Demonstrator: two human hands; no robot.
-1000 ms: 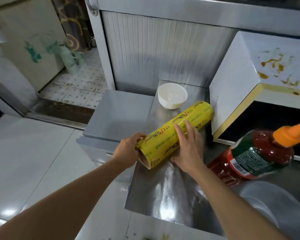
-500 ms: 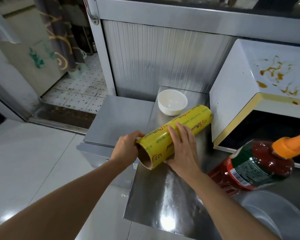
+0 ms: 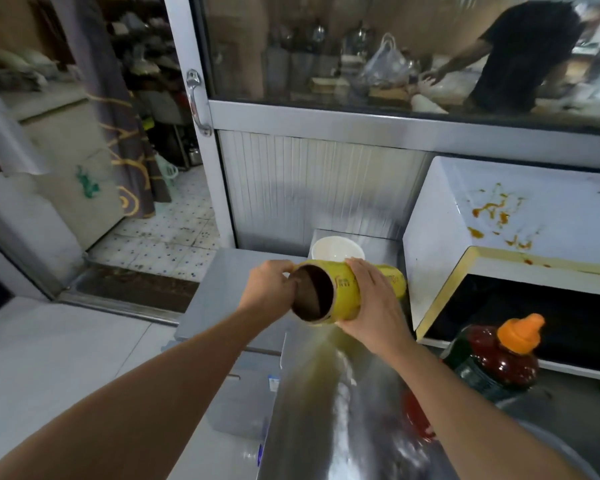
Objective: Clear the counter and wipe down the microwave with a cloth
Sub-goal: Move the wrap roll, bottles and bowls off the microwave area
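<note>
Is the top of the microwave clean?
No, the white microwave has orange-brown sauce stains splattered across its top.

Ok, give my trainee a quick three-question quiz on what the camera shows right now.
1. True or false: the yellow cling film roll lies flat on the steel counter.
2. Which item stands nearest the microwave door? A) white bowl B) sauce bottle C) kettle
3. Fill in: the orange-brown sauce stains are on the microwave's ____.

Key
1. False: the left hand at the open end and the right hand round the side hold it lifted.
2. B
3. top
</note>
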